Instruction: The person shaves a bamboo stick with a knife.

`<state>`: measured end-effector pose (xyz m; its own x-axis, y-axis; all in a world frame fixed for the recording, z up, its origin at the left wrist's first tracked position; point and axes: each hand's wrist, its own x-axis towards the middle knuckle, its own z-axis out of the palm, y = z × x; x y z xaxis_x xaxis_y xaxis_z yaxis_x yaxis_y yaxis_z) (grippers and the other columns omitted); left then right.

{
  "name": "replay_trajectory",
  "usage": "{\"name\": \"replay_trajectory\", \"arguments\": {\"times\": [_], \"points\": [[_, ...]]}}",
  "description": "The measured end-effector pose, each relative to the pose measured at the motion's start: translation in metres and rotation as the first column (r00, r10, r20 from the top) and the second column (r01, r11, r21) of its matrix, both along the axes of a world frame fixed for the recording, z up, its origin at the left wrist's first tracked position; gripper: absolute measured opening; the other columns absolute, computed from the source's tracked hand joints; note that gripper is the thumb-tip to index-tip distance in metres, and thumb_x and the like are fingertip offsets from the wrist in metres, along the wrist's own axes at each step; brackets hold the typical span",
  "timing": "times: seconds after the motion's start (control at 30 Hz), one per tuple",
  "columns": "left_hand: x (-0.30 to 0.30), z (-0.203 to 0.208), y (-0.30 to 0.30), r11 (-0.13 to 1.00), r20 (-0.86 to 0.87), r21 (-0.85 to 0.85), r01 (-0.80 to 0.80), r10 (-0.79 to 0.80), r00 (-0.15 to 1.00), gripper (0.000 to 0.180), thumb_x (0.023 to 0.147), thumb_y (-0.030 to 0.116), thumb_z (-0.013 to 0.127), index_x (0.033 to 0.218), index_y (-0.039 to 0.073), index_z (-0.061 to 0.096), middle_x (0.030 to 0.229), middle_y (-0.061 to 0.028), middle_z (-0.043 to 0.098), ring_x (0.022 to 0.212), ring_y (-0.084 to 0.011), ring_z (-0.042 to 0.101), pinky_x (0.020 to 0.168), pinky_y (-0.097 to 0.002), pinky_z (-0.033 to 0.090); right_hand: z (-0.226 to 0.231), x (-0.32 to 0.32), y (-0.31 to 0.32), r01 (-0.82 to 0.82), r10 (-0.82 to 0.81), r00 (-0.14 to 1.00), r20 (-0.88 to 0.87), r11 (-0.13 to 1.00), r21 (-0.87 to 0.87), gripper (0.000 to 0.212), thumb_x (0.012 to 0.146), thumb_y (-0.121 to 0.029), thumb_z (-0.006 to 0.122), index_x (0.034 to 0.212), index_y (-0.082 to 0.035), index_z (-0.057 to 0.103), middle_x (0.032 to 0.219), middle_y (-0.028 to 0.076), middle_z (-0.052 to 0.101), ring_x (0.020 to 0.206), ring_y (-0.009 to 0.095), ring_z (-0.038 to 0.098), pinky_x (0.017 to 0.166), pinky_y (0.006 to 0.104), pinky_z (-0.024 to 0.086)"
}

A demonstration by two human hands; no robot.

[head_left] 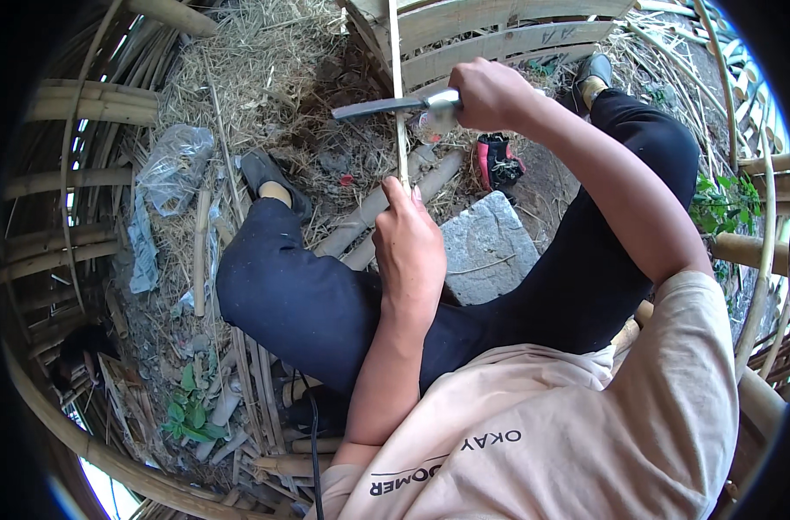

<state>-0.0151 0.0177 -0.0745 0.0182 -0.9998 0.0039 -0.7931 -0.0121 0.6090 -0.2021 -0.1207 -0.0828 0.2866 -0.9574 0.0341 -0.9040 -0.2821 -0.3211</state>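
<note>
My left hand is closed around the lower end of a thin pale bamboo strip, which runs away from me to the top edge of the view. Farther out and to the right, my right hand grips the handle of a knife. The knife's grey blade points left and lies across the strip, well beyond my left fingers. Whether its edge bites into the strip I cannot tell. Most of the handle is hidden in my right fist.
A grey stone block lies between my legs, with a pink and black item beyond it. Wooden slats stand at the far side. A clear plastic bag lies left on straw. Bamboo poles line the left side.
</note>
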Motion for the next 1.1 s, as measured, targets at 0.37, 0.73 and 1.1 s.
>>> {"name": "replay_trajectory", "arguments": {"times": [0.37,0.73,1.1], "points": [[0.003,0.005,0.000,1.000,0.012,0.006,0.023,-0.023,1.000,0.021,0.102,0.013,0.045,0.112,-0.006,0.046,0.072,-0.0291,0.062,0.071,-0.0473,0.064,0.059,-0.0545,0.047,0.004,-0.025,-0.040,0.098,-0.112,0.987,-0.112,0.987,-0.129,0.022,0.068,-0.015,0.065,0.085,-0.002,0.072,0.083,0.022,0.071,0.078,0.038,0.071,0.075,0.0452,0.058],[0.010,0.001,0.004,1.000,-0.072,-0.026,-0.004,0.002,0.997,0.025,0.102,0.015,0.046,0.112,-0.008,0.049,0.074,-0.0288,0.062,0.072,-0.0489,0.061,0.063,-0.0550,0.044,0.025,-0.023,-0.028,0.107,-0.105,0.994,0.023,0.990,-0.092,0.018,0.075,-0.015,0.063,0.083,-0.001,0.072,0.075,0.021,0.069,0.069,0.034,0.070,0.068,0.0453,0.057],[0.007,0.004,0.003,1.000,-0.111,0.021,-0.011,0.014,0.994,0.031,0.102,0.017,0.046,0.120,-0.009,0.050,0.078,-0.0294,0.062,0.078,-0.0492,0.062,0.068,-0.0536,0.044,0.002,-0.006,-0.018,0.074,-0.073,0.997,-0.036,0.997,0.018,0.021,0.071,-0.016,0.066,0.083,0.000,0.071,0.083,0.021,0.071,0.080,0.038,0.071,0.075,0.0454,0.058]]}}
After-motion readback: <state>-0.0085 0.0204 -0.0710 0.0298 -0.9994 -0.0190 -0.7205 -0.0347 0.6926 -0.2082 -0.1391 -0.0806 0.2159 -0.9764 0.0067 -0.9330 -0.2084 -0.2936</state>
